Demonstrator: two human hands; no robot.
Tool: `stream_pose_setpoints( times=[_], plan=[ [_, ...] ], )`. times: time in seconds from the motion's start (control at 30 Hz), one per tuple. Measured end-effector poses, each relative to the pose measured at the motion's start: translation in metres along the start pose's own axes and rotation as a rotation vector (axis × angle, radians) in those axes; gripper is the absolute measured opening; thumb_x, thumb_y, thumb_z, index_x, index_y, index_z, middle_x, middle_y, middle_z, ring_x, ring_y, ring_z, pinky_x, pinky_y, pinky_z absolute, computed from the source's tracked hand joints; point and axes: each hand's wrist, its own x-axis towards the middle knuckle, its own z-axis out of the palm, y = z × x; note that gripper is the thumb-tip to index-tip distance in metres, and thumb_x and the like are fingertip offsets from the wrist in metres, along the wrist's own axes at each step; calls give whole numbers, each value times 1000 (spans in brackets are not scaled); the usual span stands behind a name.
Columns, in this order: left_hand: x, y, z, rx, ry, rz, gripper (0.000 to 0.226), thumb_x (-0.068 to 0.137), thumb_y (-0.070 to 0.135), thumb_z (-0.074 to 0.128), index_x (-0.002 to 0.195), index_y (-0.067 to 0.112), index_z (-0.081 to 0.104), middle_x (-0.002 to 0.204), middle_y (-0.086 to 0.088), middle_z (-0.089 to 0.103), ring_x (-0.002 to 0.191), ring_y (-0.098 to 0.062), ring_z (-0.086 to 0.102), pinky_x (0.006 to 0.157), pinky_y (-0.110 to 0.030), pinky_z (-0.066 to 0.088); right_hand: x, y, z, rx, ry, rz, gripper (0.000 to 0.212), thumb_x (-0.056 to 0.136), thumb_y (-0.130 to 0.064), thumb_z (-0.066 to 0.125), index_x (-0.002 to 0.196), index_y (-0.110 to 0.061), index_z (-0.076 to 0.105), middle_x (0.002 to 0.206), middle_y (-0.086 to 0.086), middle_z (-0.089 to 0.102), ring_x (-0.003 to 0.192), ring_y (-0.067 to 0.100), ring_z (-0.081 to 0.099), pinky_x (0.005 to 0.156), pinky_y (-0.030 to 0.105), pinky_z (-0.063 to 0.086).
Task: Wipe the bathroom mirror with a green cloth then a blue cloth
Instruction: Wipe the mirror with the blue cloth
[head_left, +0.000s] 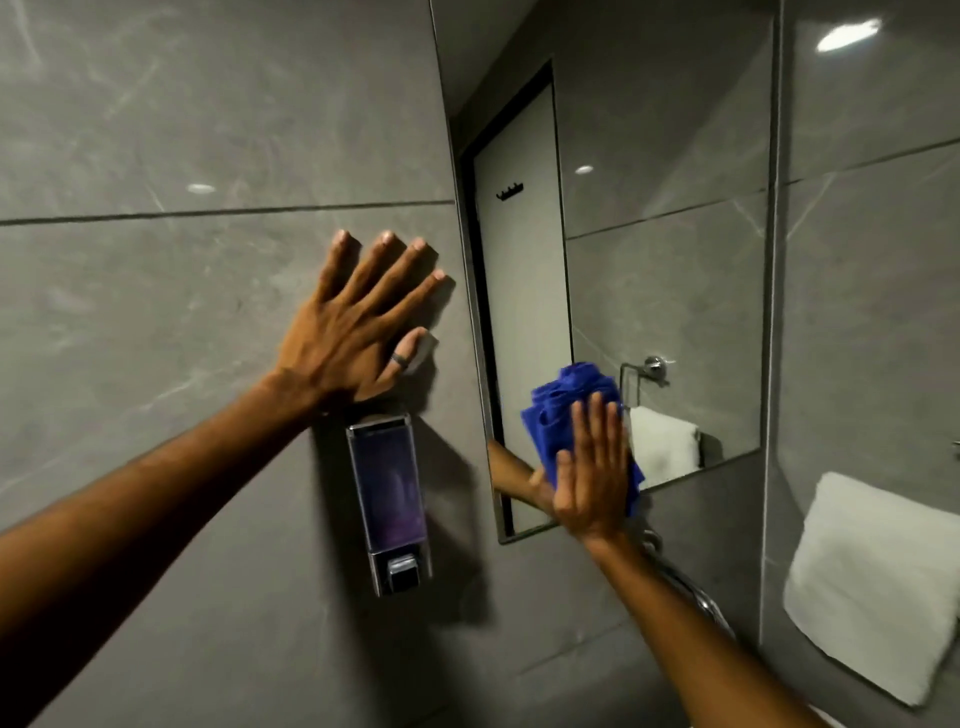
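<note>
The blue cloth (571, 410) is bunched against the lower left part of the mirror (665, 260), pinned there by the flat palm and straight fingers of the right hand (589, 475), which presses on it rather than gripping it; most of the cloth sticks out above and to the left of the fingers. The left hand (358, 327) lies apart from the cloth, spread open and empty on the grey tiled wall (156, 312) just left of the mirror's edge, a ring on its thumb. The part of the cloth under the right palm is hidden, and the mirror's top runs out of view. Just below the left hand a soap dispenser (387, 499) hangs on the wall. A white towel (878, 582) hangs at the right, and a metal hose (691, 587) runs behind the right forearm.
</note>
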Motion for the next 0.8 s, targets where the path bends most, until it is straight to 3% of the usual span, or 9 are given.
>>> stream_pose_setpoints(
  times=[0.1,0.33,0.5,0.63,0.8],
  plan=[
    [2,3,1,14,7,-21,70,101,56,19,165,27,14,175,-8,10,162,-34,4,129,-62,4,25,51,-21,47,87,192,62,99,-33,28,157,-14,22,166,6,16,155,25,11,125,49,17],
    [4,3,8,50,48,-27,70,101,57,18,165,28,15,175,-8,12,162,-33,3,129,-63,3,83,150,-57,75,145,529,62,99,-30,23,157,-7,14,166,15,12,155,30,9,126,48,7],
    [4,4,8,52,52,-24,71,101,57,17,165,28,14,175,-8,11,162,-33,2,129,-62,0,90,187,-65,86,173,617,64,98,-32,20,157,-8,12,167,15,9,155,31,9,127,42,4],
    [6,3,8,47,59,-22,71,101,58,14,165,28,13,175,-8,11,162,-33,2,129,-62,0,91,149,-49,88,189,607,64,99,-35,19,157,-11,10,167,13,7,155,31,5,126,47,6],
    [7,5,8,40,49,-22,71,101,57,17,165,26,15,174,-9,11,162,-34,3,129,-63,1,76,22,-14,20,168,317,61,100,-38,20,157,-22,7,167,5,7,155,25,5,126,48,11]
  ],
)
